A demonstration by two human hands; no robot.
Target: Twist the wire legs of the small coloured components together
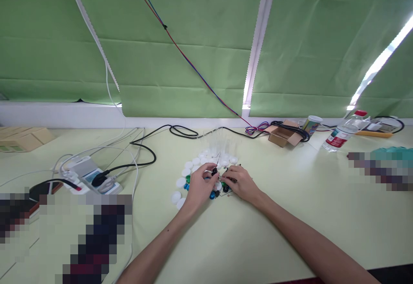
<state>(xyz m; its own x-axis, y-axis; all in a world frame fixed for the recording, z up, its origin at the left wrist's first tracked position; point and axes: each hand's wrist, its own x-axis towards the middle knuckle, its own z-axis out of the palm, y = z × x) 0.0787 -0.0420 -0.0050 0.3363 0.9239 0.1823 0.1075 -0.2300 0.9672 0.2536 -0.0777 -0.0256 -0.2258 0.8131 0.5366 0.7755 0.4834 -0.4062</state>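
Observation:
My left hand (201,185) pinches a small black piece (214,171) between thumb and fingertips. A thin dark wire or needle (218,159) rises from that piece. Close beside it, my right hand (241,183) has its fingers bent together low over the small parts; what they grip, if anything, is hidden. Under and between the hands lie a shiny blue bead (212,195), black beads (226,188) and green pieces (188,179). White round lids (180,183) curve around the left and back of this cluster. Clear upright containers (222,142) stand just behind.
A black cable (155,155) runs across the table to a power strip (87,176) at left. Along the back right are an open cardboard box (284,135), a can (312,125) and a red-capped bottle (342,135). Cardboard boxes (26,137) lie far left.

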